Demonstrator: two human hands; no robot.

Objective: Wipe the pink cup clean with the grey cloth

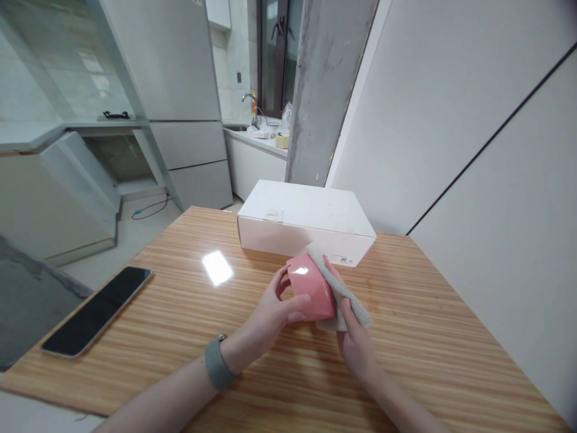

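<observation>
My left hand (270,316) grips a small pink box-shaped object (310,287) from the left, thumb across its near face, fingers behind it. My right hand (354,337) presses a beige cloth (336,282) against the pink object's right side and top; the cloth drapes over my fingers. Both are held just above the wooden table (406,361), in front of a white cardboard box (306,219). A grey band sits on my left wrist (217,362).
A black phone (97,310) lies face up near the table's left edge. A white wall runs along the right. Beyond the table are grey cabinets, a concrete pillar (322,90) and a counter with a sink tap (250,102).
</observation>
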